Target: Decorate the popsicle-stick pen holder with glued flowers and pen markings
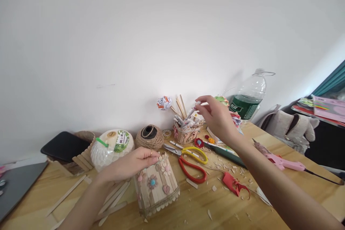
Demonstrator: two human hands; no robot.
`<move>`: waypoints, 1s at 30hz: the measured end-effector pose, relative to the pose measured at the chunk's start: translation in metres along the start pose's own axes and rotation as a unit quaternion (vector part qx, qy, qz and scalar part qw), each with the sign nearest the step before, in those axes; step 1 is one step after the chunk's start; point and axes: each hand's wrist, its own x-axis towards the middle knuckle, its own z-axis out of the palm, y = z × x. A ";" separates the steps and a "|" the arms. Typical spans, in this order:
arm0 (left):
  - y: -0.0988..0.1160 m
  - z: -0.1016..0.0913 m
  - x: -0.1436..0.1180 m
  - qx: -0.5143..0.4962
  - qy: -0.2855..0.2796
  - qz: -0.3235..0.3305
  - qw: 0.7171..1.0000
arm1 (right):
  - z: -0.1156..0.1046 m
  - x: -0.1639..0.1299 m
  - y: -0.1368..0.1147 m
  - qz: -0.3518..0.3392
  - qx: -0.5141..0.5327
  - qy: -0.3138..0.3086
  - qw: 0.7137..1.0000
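My left hand (pixel 134 163) grips the top edge of a craft-stick box (pixel 159 188), decorated with felt flowers, a pink heart and twine along its edges. It is tilted on the table. My right hand (pixel 214 115) pinches the upper end of a white marker pen (pixel 193 109). The pen slants over a small decorated pen cup (pixel 185 134), which holds more markers and several thin wooden sticks; whether its lower end is still inside is hidden among them. A paper flower (pixel 164 103) on a stick leans out of that cup.
Scissors (pixel 190 165) with red and yellow handles, red felt scrap (pixel 233 183) and wood chips lie mid-table. A pink glue gun (pixel 285 161) and large bottle (pixel 248 97) are right; a twine ball (pixel 149 138), wrapped coconut (pixel 111 147) and black phone (pixel 63 146) are left.
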 end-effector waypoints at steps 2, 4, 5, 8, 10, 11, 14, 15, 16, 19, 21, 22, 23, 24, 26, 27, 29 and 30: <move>0.000 0.000 0.000 0.000 0.004 -0.002 1.000 | 0.008 0.008 0.001 -0.008 -0.028 -0.023 0.999; 0.000 0.000 0.000 0.000 0.006 -0.004 1.000 | 0.015 0.015 0.003 -0.011 -0.066 -0.046 0.997; 0.001 0.000 0.000 0.000 0.006 -0.004 1.000 | 0.018 0.018 0.004 -0.009 -0.085 -0.055 0.995; 0.001 0.000 0.000 0.000 0.007 -0.002 1.000 | 0.018 0.025 0.006 -0.005 -0.137 -0.071 0.988; 0.001 0.000 -0.001 0.001 0.008 -0.002 1.000 | 0.014 0.027 0.006 -0.011 -0.160 -0.075 0.984; 0.001 0.000 -0.001 0.001 0.008 -0.001 1.000 | 0.012 0.027 0.006 -0.015 -0.169 -0.077 0.982; 0.001 0.000 -0.001 0.001 0.008 0.005 1.000 | 0.013 0.024 0.007 -0.021 -0.205 -0.093 0.974; 0.002 0.000 -0.001 0.001 0.008 0.005 1.000 | 0.015 0.022 0.008 -0.023 -0.219 -0.106 0.970; 0.002 0.000 -0.001 0.000 0.008 0.005 1.000 | 0.019 0.020 0.010 -0.026 -0.233 -0.124 0.964; 0.002 0.000 -0.001 0.000 0.009 -0.002 1.000 | 0.027 0.014 0.015 -0.047 -0.259 -0.188 0.946; 0.001 0.000 -0.001 0.000 0.010 -0.006 1.000 | 0.026 0.011 0.016 -0.066 -0.263 -0.211 0.939; 0.000 -0.001 -0.001 0.000 0.009 -0.007 1.000 | 0.024 0.010 0.017 -0.073 -0.265 -0.215 0.937; 0.000 -0.001 -0.001 0.001 0.008 -0.008 1.000 | 0.022 0.009 0.017 -0.077 -0.268 -0.217 0.936; -0.001 -0.001 -0.001 0.002 0.007 -0.008 1.000 | 0.019 0.008 0.018 -0.079 -0.271 -0.222 0.933; -0.002 -0.002 -0.001 0.006 0.007 -0.008 1.000 | 0.017 0.008 0.019 -0.077 -0.279 -0.247 0.925; -0.002 -0.002 -0.001 0.009 0.007 -0.006 1.000 | 0.018 0.008 0.020 -0.074 -0.282 -0.264 0.919; -0.001 -0.002 -0.001 0.012 0.006 -0.005 1.000 | 0.024 0.010 0.020 -0.065 -0.279 -0.293 0.912; 0.000 -0.002 -0.001 0.012 0.004 -0.006 1.000 | 0.027 0.012 0.019 -0.063 -0.272 -0.302 0.911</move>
